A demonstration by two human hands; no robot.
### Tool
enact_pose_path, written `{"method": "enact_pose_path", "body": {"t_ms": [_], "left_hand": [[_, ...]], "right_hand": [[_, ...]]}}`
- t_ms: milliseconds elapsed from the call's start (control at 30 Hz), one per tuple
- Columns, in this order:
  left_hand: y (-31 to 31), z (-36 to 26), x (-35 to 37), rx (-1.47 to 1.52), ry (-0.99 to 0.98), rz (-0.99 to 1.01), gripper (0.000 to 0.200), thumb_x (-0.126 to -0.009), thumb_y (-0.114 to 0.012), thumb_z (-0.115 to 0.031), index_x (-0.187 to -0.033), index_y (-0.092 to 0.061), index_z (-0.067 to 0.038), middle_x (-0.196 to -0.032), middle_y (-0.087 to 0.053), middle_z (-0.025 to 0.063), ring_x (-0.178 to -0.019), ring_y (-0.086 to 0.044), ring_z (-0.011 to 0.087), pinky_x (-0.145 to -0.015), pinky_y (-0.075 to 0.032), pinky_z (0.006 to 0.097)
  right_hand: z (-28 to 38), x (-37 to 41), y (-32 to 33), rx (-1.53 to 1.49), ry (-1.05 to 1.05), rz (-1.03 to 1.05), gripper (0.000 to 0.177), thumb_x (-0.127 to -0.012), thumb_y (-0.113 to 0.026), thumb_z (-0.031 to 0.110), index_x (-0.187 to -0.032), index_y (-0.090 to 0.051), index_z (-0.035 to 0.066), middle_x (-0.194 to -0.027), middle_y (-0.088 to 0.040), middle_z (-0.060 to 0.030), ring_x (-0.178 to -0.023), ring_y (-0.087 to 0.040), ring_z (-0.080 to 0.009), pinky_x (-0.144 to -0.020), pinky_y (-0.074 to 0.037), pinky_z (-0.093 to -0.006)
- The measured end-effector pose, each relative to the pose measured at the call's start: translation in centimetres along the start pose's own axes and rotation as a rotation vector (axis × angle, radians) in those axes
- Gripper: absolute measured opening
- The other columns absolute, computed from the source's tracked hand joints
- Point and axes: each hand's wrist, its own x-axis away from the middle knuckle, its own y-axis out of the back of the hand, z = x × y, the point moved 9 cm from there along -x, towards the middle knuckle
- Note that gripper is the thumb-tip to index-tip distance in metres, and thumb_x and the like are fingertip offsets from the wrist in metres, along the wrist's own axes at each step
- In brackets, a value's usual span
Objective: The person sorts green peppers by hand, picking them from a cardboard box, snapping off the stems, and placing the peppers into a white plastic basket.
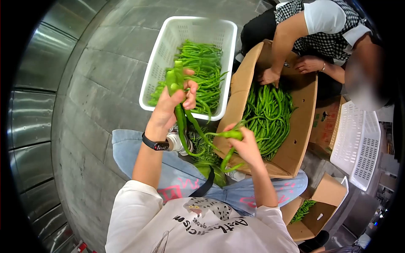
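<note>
Long green peppers [181, 122] hang from my left hand [174, 100], whose fingers are wrapped round their upper ends in front of the white basket [162, 55]. My right hand [244, 145] is closed on more green peppers [230, 134] at the near left edge of the cardboard box [238, 90]. Inside the box lies a large heap of green peppers [272, 114]. The basket also holds a pile of green peppers [204, 63]. Green scraps [202, 145] lie low between my legs, partly hidden by the hanging peppers.
Across the box, a co-worker's hand [270, 77] touches its peppers; the other hand [309, 64] is at its far rim. White baskets [356, 143] stand at the right. A smaller cardboard box [327, 194] with green peppers is at lower right. Metal panels [33, 122] line the left.
</note>
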Motion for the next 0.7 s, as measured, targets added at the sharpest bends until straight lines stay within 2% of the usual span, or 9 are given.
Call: {"method": "enact_pose_path", "body": {"t_ms": [33, 100, 167, 300, 400, 500, 600, 633, 700], "left_hand": [[0.4, -0.1, 0.2, -0.091, 0.035, -0.043, 0.060, -0.081, -0.069, -0.037, -0.123, -0.040, -0.005, -0.080, -0.047, 0.0012, -0.059, -0.041, 0.0059, -0.051, -0.032, 0.0207], [1.1, -0.2, 0.5, -0.158, 0.098, -0.156, 0.037, -0.084, -0.062, -0.011, -0.116, -0.046, -0.003, -0.076, -0.047, -0.0003, -0.057, -0.041, 0.0060, -0.050, -0.033, 0.0217], [2.1, -0.1, 0.7, -0.209, 0.124, -0.217, 0.034, -0.084, -0.063, -0.011, -0.113, -0.047, -0.003, -0.073, -0.047, -0.0012, -0.055, -0.040, 0.0060, -0.050, -0.032, 0.0218], [3.1, -0.2, 0.9, -0.229, 0.144, -0.283, 0.029, -0.084, -0.063, -0.009, -0.110, -0.050, -0.003, -0.070, -0.047, -0.0021, -0.053, -0.040, 0.0061, -0.049, -0.032, 0.0221], [3.1, 0.2, 1.1, -0.248, 0.182, -0.289, 0.028, -0.084, -0.063, -0.008, -0.108, -0.050, -0.003, -0.069, -0.046, -0.0022, -0.053, -0.041, 0.0061, -0.049, -0.032, 0.0220], [3.1, 1.1, 1.1, -0.228, 0.214, -0.219, 0.022, -0.084, -0.063, -0.011, -0.102, -0.052, -0.005, -0.067, -0.048, -0.0017, -0.052, -0.042, 0.0062, -0.047, -0.033, 0.0218], [2.4, 2.8, 1.7, -0.237, 0.365, -0.215, 0.014, -0.084, -0.063, -0.013, -0.092, -0.054, -0.006, -0.066, -0.050, -0.0007, -0.050, -0.043, 0.0066, -0.045, -0.033, 0.0213], [2.2, 4.1, 2.0, -0.261, 0.428, -0.186, 0.012, -0.084, -0.063, -0.016, -0.085, -0.055, -0.006, -0.067, -0.054, 0.0011, -0.050, -0.045, 0.0074, -0.044, -0.035, 0.0209], [0.3, 6.2, 2.7, -0.311, 0.542, -0.031, 0.017, -0.085, -0.064, -0.021, -0.086, -0.058, -0.005, -0.068, -0.056, 0.0016, -0.053, -0.050, 0.0078, -0.046, -0.039, 0.0213]], "right_hand": [[2.2, 0.1, -1.0, 0.243, 0.169, 0.017, 0.022, -0.075, -0.062, 0.003, -0.097, -0.060, 0.000, -0.081, -0.063, -0.0095, -0.074, -0.062, -0.0192, -0.069, -0.049, -0.0294], [1.3, 0.2, -3.2, 0.440, 0.148, 0.092, 0.027, -0.076, -0.063, 0.006, -0.102, -0.060, -0.001, -0.095, -0.062, -0.0160, -0.087, -0.062, -0.0309, -0.078, -0.048, -0.0349], [0.0, 0.5, -4.9, 0.593, 0.096, 0.220, 0.040, -0.079, -0.062, 0.007, -0.116, -0.052, -0.004, -0.109, -0.058, -0.0225, -0.099, -0.058, -0.0386, -0.086, -0.046, -0.0398], [-0.1, 1.5, -6.4, 0.750, 0.242, 0.166, 0.054, -0.077, -0.061, 0.005, -0.121, -0.035, -0.013, -0.112, -0.049, -0.0310, -0.091, -0.056, -0.0468, -0.085, -0.046, -0.0485], [-0.8, 1.5, -6.5, 0.687, 0.117, 0.204, 0.046, -0.078, -0.062, 0.006, -0.115, -0.041, -0.010, -0.114, -0.049, -0.0297, -0.089, -0.056, -0.0479, -0.080, -0.047, -0.0502], [-0.4, 1.1, -5.8, 0.478, -0.011, 0.241, 0.031, -0.081, -0.062, 0.007, -0.106, -0.048, -0.006, -0.108, -0.050, -0.0229, -0.078, -0.062, -0.0379, -0.070, -0.051, -0.0427], [2.8, 0.5, -2.8, 0.128, -0.039, 0.022, 0.016, -0.084, -0.061, 0.005, -0.096, -0.053, -0.002, -0.098, -0.049, -0.0132, -0.069, -0.062, -0.0222, -0.061, -0.050, -0.0310], [2.2, 0.2, -1.8, -0.158, 0.044, -0.102, 0.010, -0.084, -0.061, 0.001, -0.092, -0.054, -0.001, -0.093, -0.045, -0.0066, -0.064, -0.059, -0.0120, -0.057, -0.048, -0.0238], [2.4, 0.3, -0.6, -0.471, 0.062, -0.213, 0.014, -0.082, -0.061, -0.004, -0.093, -0.053, -0.001, -0.097, -0.047, -0.0064, -0.076, -0.059, -0.0150, -0.070, -0.048, -0.0265]]}}
